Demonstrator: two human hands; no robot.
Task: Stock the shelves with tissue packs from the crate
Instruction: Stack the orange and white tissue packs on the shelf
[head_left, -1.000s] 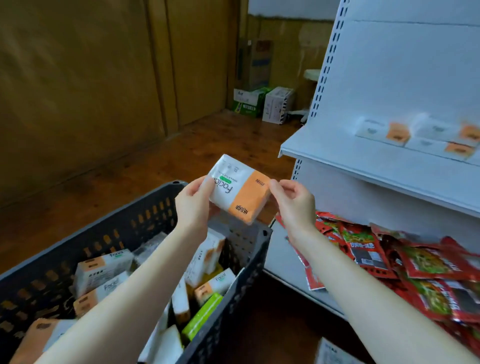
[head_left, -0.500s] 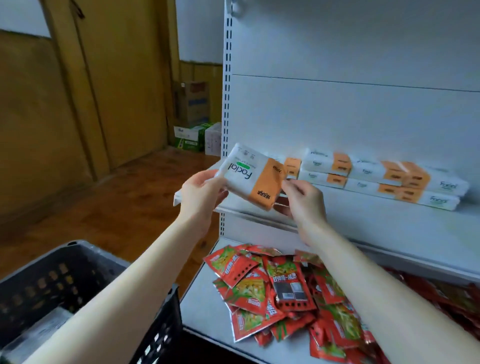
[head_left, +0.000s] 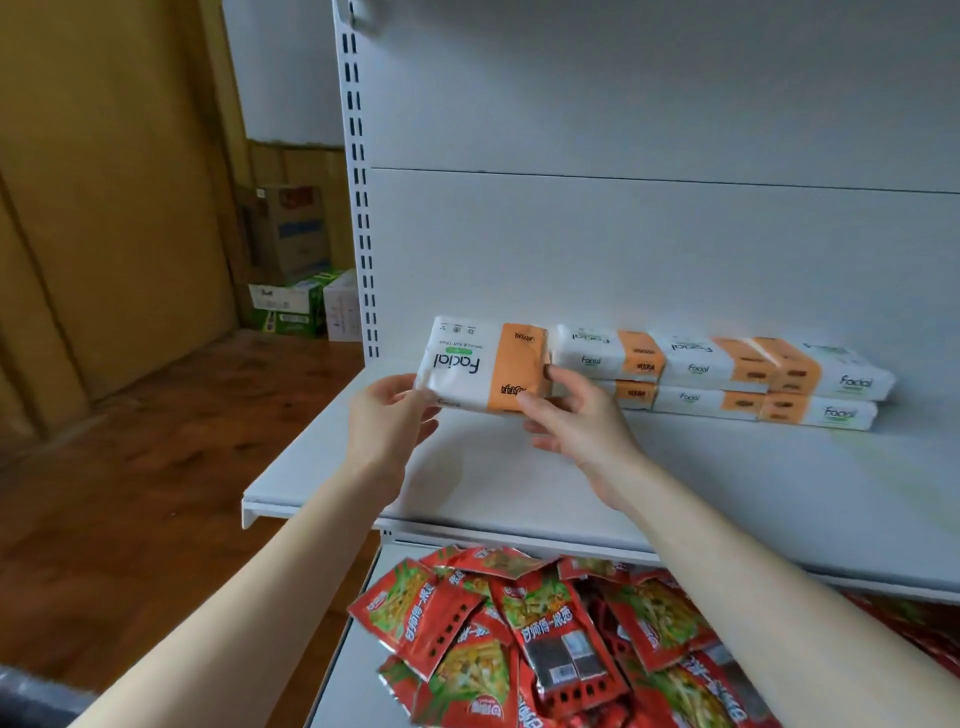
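White-and-orange tissue pack (head_left: 485, 366) is pinched at its ends by my left hand (head_left: 387, 415) and right hand (head_left: 574, 418), just above the shelf (head_left: 519, 483), beside the stacked row (head_left: 722, 379) (two layers so far); I'd guess more wait in the crate.

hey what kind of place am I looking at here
Probably a small shop: white slotted retail shelving, tissue packs stacked on it, red snack packets below, and cardboard cartons by the wall.

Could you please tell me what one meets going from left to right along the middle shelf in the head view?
left hand → held tissue pack → right hand → stacked tissue packs
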